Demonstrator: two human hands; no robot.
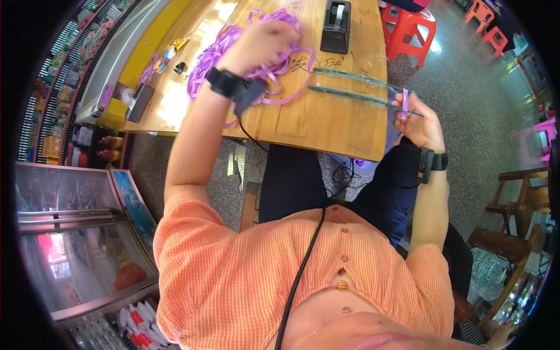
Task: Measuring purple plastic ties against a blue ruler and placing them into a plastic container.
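Note:
A heap of purple ribbon (219, 55) lies in loose loops on the wooden table. Over its right part hovers my left hand (271, 44), smeared by motion, so I cannot make out its fingers or whether ribbon is in them. At the table's right edge, my right hand (421, 121) is closed in a pinch on two long, thin dark green sticks (356, 95). They reach left over the tabletop, side by side and a little apart. A short purple ribbon piece (405, 104) crosses the sticks close to my right fingertips.
A black tape dispenser (335, 26) stands at the table's far side. Another dispenser (140, 102) sits at the table's left edge, near small yellow items (175, 46). The wooden table (344, 131) ends just before my lap. Red stools (411, 35) stand beyond its right side.

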